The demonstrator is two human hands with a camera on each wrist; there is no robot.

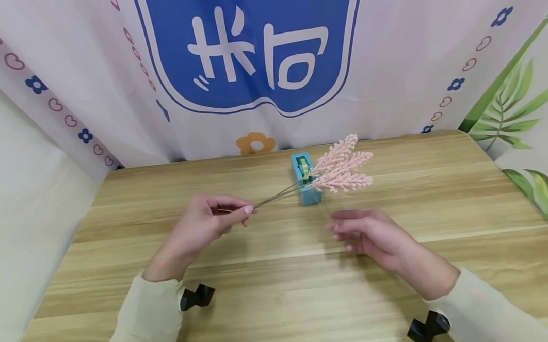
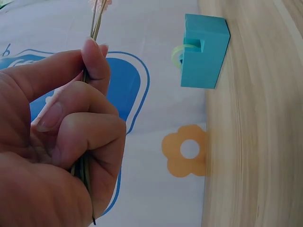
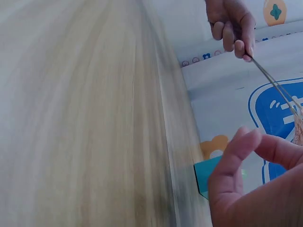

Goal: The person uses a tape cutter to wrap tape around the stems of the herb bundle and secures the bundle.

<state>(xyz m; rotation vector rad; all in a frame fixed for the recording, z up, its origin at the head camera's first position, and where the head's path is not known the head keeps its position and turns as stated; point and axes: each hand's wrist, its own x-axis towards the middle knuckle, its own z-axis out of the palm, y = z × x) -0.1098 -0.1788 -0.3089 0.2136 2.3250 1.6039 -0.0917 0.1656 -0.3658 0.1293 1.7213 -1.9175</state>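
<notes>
My left hand [image 1: 211, 218] pinches the thin stems [image 2: 86, 170] of several pink flower sprays [image 1: 343, 167] between thumb and fingertips. The stem ends run down through the curled fingers in the left wrist view. The blossoms point right, overlapping a blue tape dispenser [image 1: 310, 195] in the head view. A roll of pale green-yellow tape [image 1: 304, 168] sits in the dispenser. To the right and nearer, my right hand [image 1: 375, 235] is raised over the table, thumb and a fingertip [image 3: 248, 138] pinched together. A faint see-through strip, like clear tape, shows at its fingertips.
The wooden table [image 1: 272, 305] reaches back to a white printed cloth [image 1: 390, 82] with a blue emblem. The dispenser stands close to the table's back edge. Black mounts [image 1: 198, 297] sit at both wrists. Leaf-patterned cloth [image 1: 521, 101] hangs at the right.
</notes>
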